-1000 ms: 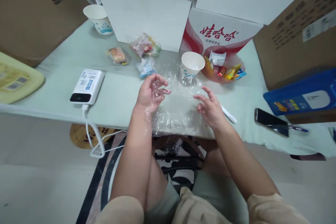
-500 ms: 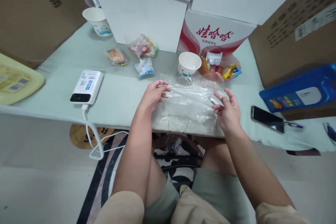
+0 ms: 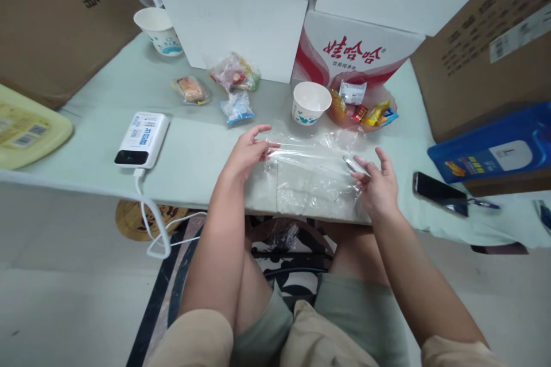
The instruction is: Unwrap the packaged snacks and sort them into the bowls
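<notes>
A clear plastic bag (image 3: 314, 183) lies near the table's front edge, its upper part pulled taut between my hands. My left hand (image 3: 249, 152) pinches its left side between thumb and fingers. On the other side, my right hand (image 3: 379, 183) grips a small silvery tool (image 3: 353, 165), whose kind I cannot make out, and seems to touch the plastic too. Just beyond the bag stands a white paper cup (image 3: 310, 104) with a blue print. To its right, a pinkish translucent dish (image 3: 392, 104) holds several wrapped snacks.
Snack packets (image 3: 235, 74) and a wrapped pastry (image 3: 190, 90) lie left of centre. A white power bank (image 3: 144, 137) trails a cable over the edge. Another paper cup (image 3: 159, 34) stands farther back. A phone (image 3: 439, 192) and a blue bottle (image 3: 495, 146) are at right. Boxes (image 3: 232, 17) wall the back.
My left hand has shifted slightly left and my right hand slightly right, drawing the plastic tighter. More of the silvery tool shows.
</notes>
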Action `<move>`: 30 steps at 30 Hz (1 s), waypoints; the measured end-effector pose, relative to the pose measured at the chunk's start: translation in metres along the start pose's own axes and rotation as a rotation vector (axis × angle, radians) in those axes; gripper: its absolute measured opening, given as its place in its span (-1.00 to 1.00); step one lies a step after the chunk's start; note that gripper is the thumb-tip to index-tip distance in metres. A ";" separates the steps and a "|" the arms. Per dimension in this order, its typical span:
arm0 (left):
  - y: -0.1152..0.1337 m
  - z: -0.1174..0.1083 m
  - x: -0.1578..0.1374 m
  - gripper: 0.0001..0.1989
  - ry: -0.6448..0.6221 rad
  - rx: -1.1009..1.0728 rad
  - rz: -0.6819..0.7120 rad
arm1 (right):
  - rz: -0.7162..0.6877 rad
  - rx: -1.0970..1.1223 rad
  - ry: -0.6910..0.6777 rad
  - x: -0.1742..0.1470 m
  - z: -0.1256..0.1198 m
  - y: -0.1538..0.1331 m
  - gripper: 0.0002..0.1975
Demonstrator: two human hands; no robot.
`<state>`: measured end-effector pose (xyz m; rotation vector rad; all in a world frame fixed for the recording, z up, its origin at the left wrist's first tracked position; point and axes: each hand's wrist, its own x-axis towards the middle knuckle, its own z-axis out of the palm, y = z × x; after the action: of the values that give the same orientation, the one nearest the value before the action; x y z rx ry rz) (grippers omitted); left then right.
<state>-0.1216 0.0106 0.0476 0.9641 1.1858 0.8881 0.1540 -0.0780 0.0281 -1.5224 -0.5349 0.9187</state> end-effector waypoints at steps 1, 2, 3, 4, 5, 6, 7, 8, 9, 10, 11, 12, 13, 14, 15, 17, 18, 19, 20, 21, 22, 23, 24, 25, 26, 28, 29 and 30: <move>0.000 0.000 0.001 -0.54 0.000 -0.010 0.003 | 0.006 -0.018 0.002 0.000 -0.002 0.002 -0.30; 0.000 0.000 0.001 -0.58 0.001 -0.013 0.005 | 0.007 -0.046 0.000 0.001 -0.004 0.003 -0.32; 0.000 -0.001 0.002 -0.62 0.008 -0.008 0.007 | 0.003 -0.079 -0.003 0.001 -0.006 0.005 -0.34; -0.001 -0.001 0.002 -0.64 0.022 0.004 0.008 | 0.000 -0.112 -0.008 0.002 -0.009 0.006 -0.34; -0.002 -0.001 0.003 -0.66 0.036 0.021 0.008 | 0.000 -0.140 -0.015 0.002 -0.011 0.006 -0.34; -0.003 -0.001 0.003 -0.67 0.046 0.041 0.011 | 0.006 -0.162 -0.023 0.001 -0.012 0.007 -0.33; -0.004 -0.002 0.004 -0.67 0.048 0.061 0.019 | 0.018 -0.179 -0.034 0.001 -0.014 0.007 -0.31; -0.005 -0.002 0.004 -0.66 0.044 0.079 0.036 | 0.033 -0.192 -0.047 0.000 -0.015 0.007 -0.29; -0.006 -0.003 0.005 -0.64 0.033 0.094 0.058 | 0.046 -0.206 -0.064 -0.001 -0.017 0.006 -0.26; -0.007 -0.004 0.005 -0.62 0.021 0.101 0.083 | 0.056 -0.220 -0.084 -0.003 -0.018 0.006 -0.23; -0.007 -0.005 0.006 -0.60 0.012 0.102 0.105 | 0.064 -0.235 -0.105 -0.005 -0.020 0.006 -0.19; -0.008 -0.006 0.006 -0.59 0.006 0.100 0.122 | 0.069 -0.251 -0.128 -0.006 -0.022 0.006 -0.15; -0.009 -0.007 0.007 -0.57 0.000 0.101 0.136 | 0.067 -0.267 -0.155 -0.008 -0.023 0.007 -0.11; -0.010 -0.008 0.008 -0.56 -0.010 0.109 0.145 | 0.057 -0.283 -0.187 -0.009 -0.025 0.008 -0.07; -0.011 -0.009 0.008 -0.55 -0.021 0.128 0.153 | 0.039 -0.301 -0.225 -0.010 -0.028 0.009 -0.04; -0.013 -0.012 0.010 -0.55 -0.038 0.213 0.176 | -0.037 -0.360 -0.303 -0.011 -0.032 0.012 -0.06; -0.015 -0.013 0.011 -0.57 -0.039 0.277 0.192 | -0.089 -0.417 -0.332 -0.011 -0.034 0.015 -0.12; -0.017 -0.014 0.012 -0.60 -0.034 0.346 0.209 | -0.150 -0.494 -0.345 -0.010 -0.036 0.017 -0.24; -0.018 -0.015 0.013 -0.65 -0.025 0.412 0.228 | -0.214 -0.583 -0.343 -0.009 -0.037 0.018 -0.39; -0.020 -0.016 0.014 -0.71 -0.014 0.466 0.249 | -0.277 -0.671 -0.326 -0.008 -0.038 0.020 -0.54; -0.021 -0.016 0.014 -0.78 -0.002 0.509 0.270 | -0.336 -0.743 -0.296 -0.008 -0.038 0.021 -0.66; -0.022 -0.017 0.014 -0.85 0.011 0.543 0.292 | -0.388 -0.791 -0.258 -0.007 -0.038 0.022 -0.73; -0.022 -0.017 0.014 -0.90 0.028 0.573 0.311 | -0.438 -0.816 -0.218 -0.007 -0.038 0.022 -0.75; -0.021 -0.017 0.012 -0.95 0.044 0.601 0.327 | -0.487 -0.823 -0.182 -0.008 -0.038 0.021 -0.76; -0.019 -0.016 0.010 -0.97 0.056 0.624 0.339 | -0.535 -0.818 -0.152 -0.009 -0.037 0.019 -0.78; -0.012 -0.015 0.004 -0.99 0.045 0.627 0.373 | -0.616 -0.778 -0.151 -0.013 -0.037 0.013 -0.83; -0.008 -0.014 0.000 -0.97 0.015 0.593 0.400 | -0.634 -0.732 -0.180 -0.015 -0.037 0.009 -0.83; -0.003 -0.013 -0.004 -0.95 -0.032 0.535 0.428 | -0.628 -0.661 -0.218 -0.017 -0.037 0.005 -0.82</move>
<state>-0.1343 0.0078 0.0443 1.7058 1.2359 0.8962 0.1728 -0.1142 0.0264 -1.6658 -1.4870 0.4197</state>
